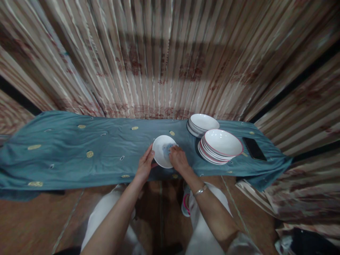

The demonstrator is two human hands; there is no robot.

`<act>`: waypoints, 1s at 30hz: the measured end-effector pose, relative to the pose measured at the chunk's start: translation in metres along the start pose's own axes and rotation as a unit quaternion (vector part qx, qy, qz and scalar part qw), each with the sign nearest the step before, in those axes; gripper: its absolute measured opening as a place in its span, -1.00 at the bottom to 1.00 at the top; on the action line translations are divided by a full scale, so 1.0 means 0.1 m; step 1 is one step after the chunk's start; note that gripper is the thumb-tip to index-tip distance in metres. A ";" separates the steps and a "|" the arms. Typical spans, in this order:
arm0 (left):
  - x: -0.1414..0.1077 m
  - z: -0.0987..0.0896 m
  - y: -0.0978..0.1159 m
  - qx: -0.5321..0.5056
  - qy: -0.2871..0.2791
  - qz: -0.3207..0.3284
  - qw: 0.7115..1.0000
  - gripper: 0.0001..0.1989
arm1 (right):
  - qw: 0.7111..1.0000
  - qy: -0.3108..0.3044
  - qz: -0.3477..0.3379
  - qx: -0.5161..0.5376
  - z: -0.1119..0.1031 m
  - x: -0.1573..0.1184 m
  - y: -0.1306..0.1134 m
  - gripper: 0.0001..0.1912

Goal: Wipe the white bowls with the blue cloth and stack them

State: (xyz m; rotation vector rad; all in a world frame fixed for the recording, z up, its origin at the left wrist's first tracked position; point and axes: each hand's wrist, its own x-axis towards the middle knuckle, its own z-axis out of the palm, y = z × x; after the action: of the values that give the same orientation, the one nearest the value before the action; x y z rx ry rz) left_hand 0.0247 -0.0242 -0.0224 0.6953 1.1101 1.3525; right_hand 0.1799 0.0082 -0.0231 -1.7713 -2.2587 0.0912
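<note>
A white bowl (158, 152) is held above the front part of the cloth-covered table, its inside facing up. My left hand (145, 163) grips its left rim, thumb on top. At the bowl's right side my right hand (179, 158) has its fingers closed on a bluish cloth (167, 148), which lies against the inside of the bowl. To the right stand two stacks of dishes: white bowls (204, 121) at the back and bowls with pink rims (223, 142) in front.
A blue-green tablecloth (106, 152) with yellow pineapple prints covers the long table. A black phone (254, 148) lies right of the stacks. Pleated patterned curtains (159, 63) hang behind and at the right. A dark item (310, 242) is on the floor at bottom right.
</note>
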 end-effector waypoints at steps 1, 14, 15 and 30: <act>0.00 0.00 0.00 -0.004 -0.002 0.001 1.000 -0.48 | 1.000 0.007 0.006 0.001 0.01 0.05 0.00 -0.75; -0.02 -0.01 -0.01 -0.008 -0.004 -0.016 1.000 -0.45 | 0.957 0.147 0.033 0.246 0.08 0.42 -0.11 -0.74; -0.02 -0.01 -0.01 -0.011 -0.006 -0.018 1.000 -0.44 | 0.950 0.150 0.025 0.273 0.08 0.43 -0.14 -0.73; -0.05 0.00 0.04 -0.047 -0.034 -0.045 0.997 -0.37 | 0.815 -0.135 -0.058 0.560 -0.09 0.12 -0.11 -0.76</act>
State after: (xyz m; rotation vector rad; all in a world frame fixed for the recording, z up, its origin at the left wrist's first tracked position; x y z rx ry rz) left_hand 0.0239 -0.0287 -0.0178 0.6108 1.0046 1.2873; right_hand 0.1693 0.0157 -0.0102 -0.9682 -1.7401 1.3922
